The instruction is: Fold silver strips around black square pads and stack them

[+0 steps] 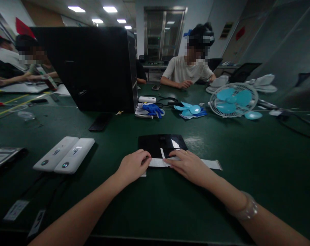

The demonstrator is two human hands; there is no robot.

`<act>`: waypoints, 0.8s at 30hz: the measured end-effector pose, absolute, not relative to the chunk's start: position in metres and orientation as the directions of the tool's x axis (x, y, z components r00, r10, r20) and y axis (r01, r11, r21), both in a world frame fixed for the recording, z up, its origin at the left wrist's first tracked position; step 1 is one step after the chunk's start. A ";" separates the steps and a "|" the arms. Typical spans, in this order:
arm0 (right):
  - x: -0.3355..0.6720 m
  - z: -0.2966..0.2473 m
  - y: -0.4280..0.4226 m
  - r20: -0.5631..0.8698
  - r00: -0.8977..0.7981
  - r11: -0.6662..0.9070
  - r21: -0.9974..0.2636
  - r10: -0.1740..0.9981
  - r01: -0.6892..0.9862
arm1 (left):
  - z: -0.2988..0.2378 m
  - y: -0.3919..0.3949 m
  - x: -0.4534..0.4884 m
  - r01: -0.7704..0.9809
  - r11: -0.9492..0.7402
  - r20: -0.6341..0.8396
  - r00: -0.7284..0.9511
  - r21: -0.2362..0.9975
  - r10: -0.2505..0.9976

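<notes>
A white flat ribbon cable [158,162] runs left to right along the near edge of a glossy black panel [152,141] on the table. My left hand [134,166] is closed, with thumb and forefinger pinching the cable near its left part. Stretched out and slightly spread, the fingers of my right hand [189,164] lie over the cable and the panel's near edge. To its right, the cable's end shows a darker tip. A narrow white strip [162,152] stands out from the cable across the panel. Under my left hand, a small pale end pokes out.
Two white power banks [74,155] with cords lie at left, near a dark phone [100,122]. Beyond stand a large black computer case [93,68], blue-and-white gloves [151,111], blue fan blades [187,108] and a fan [233,99]. A person [190,70] sits opposite; others are at left.
</notes>
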State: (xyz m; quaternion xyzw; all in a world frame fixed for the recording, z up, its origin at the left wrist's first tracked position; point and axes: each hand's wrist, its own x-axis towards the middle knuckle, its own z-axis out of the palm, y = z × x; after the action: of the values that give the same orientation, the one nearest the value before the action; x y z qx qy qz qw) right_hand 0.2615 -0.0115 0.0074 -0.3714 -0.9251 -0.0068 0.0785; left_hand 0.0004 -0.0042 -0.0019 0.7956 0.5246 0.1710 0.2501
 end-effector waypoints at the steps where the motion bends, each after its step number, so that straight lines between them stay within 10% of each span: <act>1: 0.261 0.008 -0.012 0.141 -0.711 0.722 -0.045 0.689 0.690 | -0.002 -0.005 0.001 0.760 -0.328 0.013 0.388 0.562 0.922; 24: 0.261 0.007 -0.013 0.098 -0.687 0.692 -0.176 0.720 0.700 | -0.001 -0.003 0.002 0.804 -0.220 0.003 0.262 0.553 0.965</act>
State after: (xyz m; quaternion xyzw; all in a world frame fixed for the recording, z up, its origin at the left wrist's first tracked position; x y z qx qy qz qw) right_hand 0.2610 -0.0135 0.0069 -0.3873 -0.9164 0.0623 0.0797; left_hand 0.0019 -0.0035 -0.0005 0.7609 0.5811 0.1765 0.2286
